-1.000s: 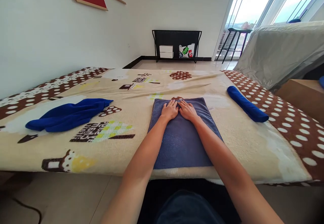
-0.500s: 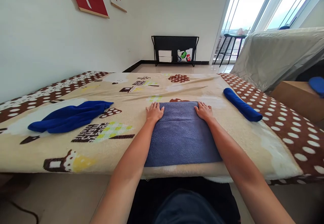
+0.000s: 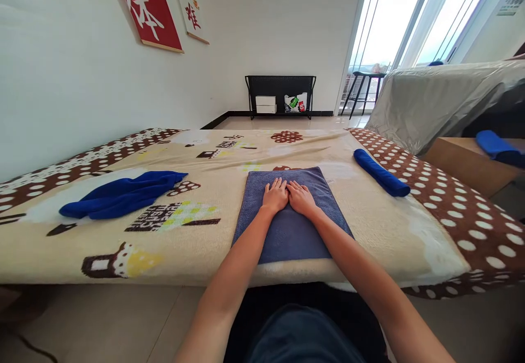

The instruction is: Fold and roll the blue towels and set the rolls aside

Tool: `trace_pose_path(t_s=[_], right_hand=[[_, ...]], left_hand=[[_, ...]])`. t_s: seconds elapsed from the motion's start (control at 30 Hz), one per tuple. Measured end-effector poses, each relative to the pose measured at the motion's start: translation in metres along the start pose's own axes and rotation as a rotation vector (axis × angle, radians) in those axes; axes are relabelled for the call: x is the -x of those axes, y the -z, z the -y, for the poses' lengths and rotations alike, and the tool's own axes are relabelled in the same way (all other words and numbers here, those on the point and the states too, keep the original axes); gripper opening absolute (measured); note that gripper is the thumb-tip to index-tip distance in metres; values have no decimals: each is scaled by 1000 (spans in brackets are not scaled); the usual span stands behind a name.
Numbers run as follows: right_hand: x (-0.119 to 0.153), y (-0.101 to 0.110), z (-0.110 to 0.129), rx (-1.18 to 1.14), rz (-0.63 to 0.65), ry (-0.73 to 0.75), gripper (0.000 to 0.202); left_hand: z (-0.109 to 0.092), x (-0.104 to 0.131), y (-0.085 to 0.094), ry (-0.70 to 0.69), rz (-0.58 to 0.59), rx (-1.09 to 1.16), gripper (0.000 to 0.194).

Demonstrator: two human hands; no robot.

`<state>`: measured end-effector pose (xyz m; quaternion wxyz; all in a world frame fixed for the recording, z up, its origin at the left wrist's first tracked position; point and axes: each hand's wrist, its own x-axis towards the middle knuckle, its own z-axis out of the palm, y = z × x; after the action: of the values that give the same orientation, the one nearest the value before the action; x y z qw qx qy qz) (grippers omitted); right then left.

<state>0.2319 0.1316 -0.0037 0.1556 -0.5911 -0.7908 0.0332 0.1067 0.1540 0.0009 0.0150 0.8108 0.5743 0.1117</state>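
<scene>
A grey-blue towel lies spread flat on the patterned blanket, close to the bed's front edge. My left hand rests palm down on its upper middle, fingers extended. Beside it, almost touching, my right hand also lies flat on the cloth. Neither hand grips anything. A crumpled blue cloth lies to the left, and a rolled blue cloth lies to the right.
The cream blanket has a brown dotted border. Behind the bed stand a black rack and a stool. At right are a plastic-covered object and a cardboard box with blue items.
Both hands have moved inward from the towel's far corners to its middle, side by side. The towel's upper right corner now shows. The view has tilted up slightly.
</scene>
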Motion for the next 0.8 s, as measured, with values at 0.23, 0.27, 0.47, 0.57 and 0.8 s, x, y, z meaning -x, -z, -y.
trace_pose_path(t_s=[0.23,0.27,0.47,0.57,0.8], right_hand=[[75,16,-1,-30,20,141,51],[90,18,-2,-34,8,164,50],[176,19,-18,38,-250,199,45],[204,10,-28,99,-410,111,47],[219,20,-36,94,-463,21,38]], left_hand=[[-16,76,15,-155,13,-8,51],[-16,94,17,-181,1,-10,51],[4,194,21,-90,-229,-78,51],[24,225,13,-6,-339,-97,53],[50,249,30,-67,-340,-74,44]])
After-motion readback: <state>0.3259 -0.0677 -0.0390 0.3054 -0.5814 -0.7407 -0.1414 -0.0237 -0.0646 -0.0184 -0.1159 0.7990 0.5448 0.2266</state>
